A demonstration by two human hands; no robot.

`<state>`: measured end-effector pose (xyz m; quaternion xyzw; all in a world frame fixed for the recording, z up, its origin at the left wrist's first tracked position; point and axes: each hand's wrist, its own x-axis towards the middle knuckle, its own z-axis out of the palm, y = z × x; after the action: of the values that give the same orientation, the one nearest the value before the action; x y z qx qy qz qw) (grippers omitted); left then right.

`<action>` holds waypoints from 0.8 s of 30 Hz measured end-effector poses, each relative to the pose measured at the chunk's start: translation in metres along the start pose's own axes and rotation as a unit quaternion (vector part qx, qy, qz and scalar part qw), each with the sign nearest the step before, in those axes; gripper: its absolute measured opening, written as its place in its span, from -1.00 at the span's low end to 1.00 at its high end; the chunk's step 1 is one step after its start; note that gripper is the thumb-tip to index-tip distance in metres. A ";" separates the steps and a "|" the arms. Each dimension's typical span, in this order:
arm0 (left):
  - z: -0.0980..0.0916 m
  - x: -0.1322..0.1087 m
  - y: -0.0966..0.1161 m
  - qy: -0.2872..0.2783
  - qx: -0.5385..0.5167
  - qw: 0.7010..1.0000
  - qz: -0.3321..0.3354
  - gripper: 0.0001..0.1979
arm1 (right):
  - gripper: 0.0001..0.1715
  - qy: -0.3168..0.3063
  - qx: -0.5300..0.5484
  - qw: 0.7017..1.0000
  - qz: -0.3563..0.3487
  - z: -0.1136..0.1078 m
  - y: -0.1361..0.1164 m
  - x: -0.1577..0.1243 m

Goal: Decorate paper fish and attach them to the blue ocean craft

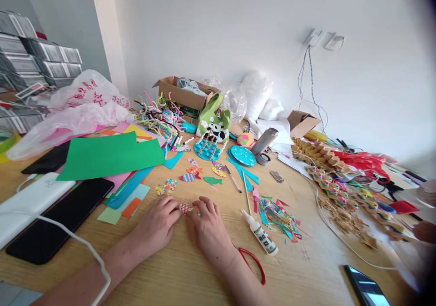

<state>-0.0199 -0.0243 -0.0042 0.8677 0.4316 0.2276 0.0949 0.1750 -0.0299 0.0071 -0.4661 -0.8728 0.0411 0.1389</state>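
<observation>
My left hand is closed at the fingertips on the left edge of a small red-and-white patterned paper fish, low over the table. From the other side, my right hand has its thumb and fingers closed at the right end of the same paper piece, partly hiding it. Just beyond my left hand lies a flower-patterned paper cutout. Farther out are a striped paper fish and a green paper fish. Red-handled scissors lie partly under my right forearm, near a white glue bottle.
Coloured paper sheets, a black phone and a white power bank lie left. Paper scraps, a pen and a thin stick lie right. A metal flask stands tilted-looking behind blue discs.
</observation>
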 end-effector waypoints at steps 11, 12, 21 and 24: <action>0.007 0.009 -0.007 0.111 0.036 0.990 -0.078 -0.89 | -0.64 0.203 0.090 0.975 0.035 -0.015 0.001 0.000; 0.009 0.010 -0.007 0.104 0.034 0.991 -0.081 -0.89 | -0.65 0.210 0.095 0.973 0.033 -0.015 0.001 0.000; 0.010 0.019 -0.006 0.073 -0.029 0.988 -0.135 -0.89 | -0.67 0.241 0.116 0.963 0.016 -0.015 0.001 -0.003; 0.005 0.019 -0.007 0.093 -0.070 0.983 -0.143 -0.88 | -0.70 0.251 0.154 0.955 0.025 -0.014 0.000 -0.004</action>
<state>-0.0125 -0.0051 -0.0057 0.7633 0.5414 0.3206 0.1466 0.1813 -0.0338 0.0201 -0.4557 -0.7811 0.0600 0.4226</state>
